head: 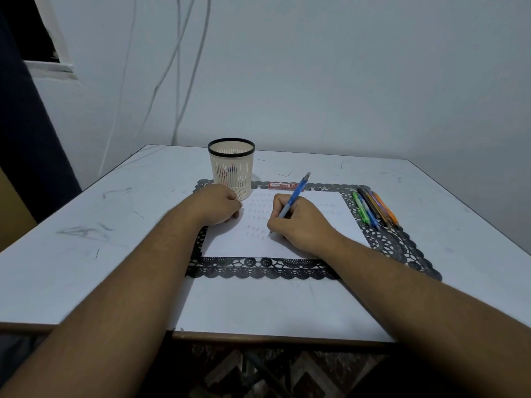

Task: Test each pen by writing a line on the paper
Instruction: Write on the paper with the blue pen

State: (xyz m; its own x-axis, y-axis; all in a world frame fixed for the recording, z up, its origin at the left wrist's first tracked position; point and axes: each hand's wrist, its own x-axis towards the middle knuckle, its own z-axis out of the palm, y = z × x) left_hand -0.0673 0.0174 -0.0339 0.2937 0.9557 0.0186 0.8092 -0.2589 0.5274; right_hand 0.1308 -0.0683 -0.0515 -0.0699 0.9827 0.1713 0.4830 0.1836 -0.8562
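The right hand (pixel 298 222) pinches a blue pen (pixel 290 205) between thumb and curled fingers in a writing grip, the barrel leaning up and away toward the far edge, its tip down on the paper (pixel 324 222) at the near end of several rows of faint marks. Whether the tip is actually pressing or hovering just above the sheet is hard to tell at this distance. The left hand (pixel 218 205) rests with fingers curled on the paper's far left corner, apparently pinning it; it holds nothing that can be seen and sits just beside a cream slotted pen cup (pixel 231 168) with more pens showing through its slits. The paper lies on a black lace placemat (pixel 258 268) on a scuffed white table (pixel 100 225). A row of coloured pens (pixel 375 208) lies on the mat's right border, well apart from the writing hand, and a small red box (pixel 283 185) sits beyond the paper's far edge. The marks are so pale that a weak pen could pass for a working one, or a good line go unnoticed. If the left hand lifts, the loose sheet may slide on the lace under the stroke. The left wrist could also nudge the light cup over, and tested and untested pens may get mixed if the blue one is laid back carelessly.
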